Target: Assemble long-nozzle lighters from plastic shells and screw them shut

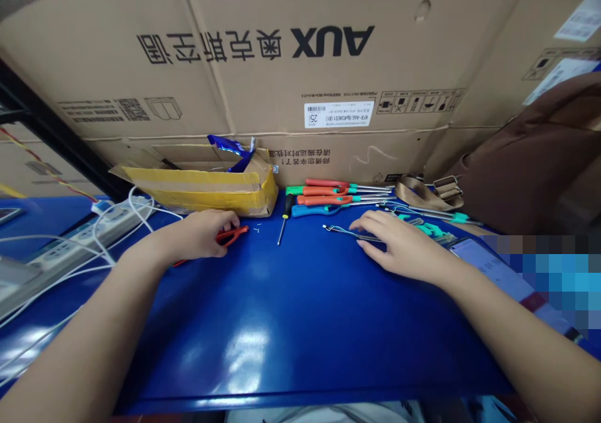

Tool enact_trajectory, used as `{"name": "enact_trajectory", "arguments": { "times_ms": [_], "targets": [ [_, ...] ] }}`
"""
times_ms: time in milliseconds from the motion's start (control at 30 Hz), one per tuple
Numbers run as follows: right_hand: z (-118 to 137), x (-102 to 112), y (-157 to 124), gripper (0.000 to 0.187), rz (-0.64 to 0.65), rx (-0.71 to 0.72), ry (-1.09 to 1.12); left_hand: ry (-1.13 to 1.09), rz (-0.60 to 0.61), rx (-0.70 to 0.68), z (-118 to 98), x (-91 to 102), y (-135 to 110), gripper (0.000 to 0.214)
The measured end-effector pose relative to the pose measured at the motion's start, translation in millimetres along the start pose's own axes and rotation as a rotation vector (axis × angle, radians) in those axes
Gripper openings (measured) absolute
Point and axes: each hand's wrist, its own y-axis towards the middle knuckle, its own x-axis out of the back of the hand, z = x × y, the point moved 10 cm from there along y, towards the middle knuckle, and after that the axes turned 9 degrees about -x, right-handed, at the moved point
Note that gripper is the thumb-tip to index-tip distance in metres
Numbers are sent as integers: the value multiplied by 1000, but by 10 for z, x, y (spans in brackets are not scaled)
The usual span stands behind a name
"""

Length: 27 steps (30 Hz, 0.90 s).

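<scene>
My left hand [203,234] lies on the blue table top [282,310] with its fingers curled over a red-handled tool [233,234], whose tip sticks out to the right. My right hand [399,243] rests flat, fingers stretched out, on a thin wire piece [339,229] and a slim metal tool. Between the hands lies a small black-handled screwdriver [285,218].
Several orange, green and blue-handled screwdrivers [328,196] lie at the back. A yellow-taped cardboard box [206,185] stands back left, a power strip with white cables [107,219] at the left. A phone [483,261] and brown bag [530,154] are at the right. Large cartons form the back wall.
</scene>
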Motion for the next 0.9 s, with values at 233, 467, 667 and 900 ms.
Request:
{"name": "enact_trajectory", "arguments": {
  "times_ms": [233,467,667,900],
  "targets": [
    [52,-67,-9,26,42,23,-2,17,127,-87,-290,-53,-46,47],
    [298,72,-30,24,-53,138,99,-296,127,-412,-1060,-108,-98,37],
    [706,-60,-161,38,113,304,206,-524,-105,-656,-1820,-395,-89,45],
    [577,-252,-156,9,298,177,119,-325,-206,-678,-1883,-462,-131,63]
  ]
}}
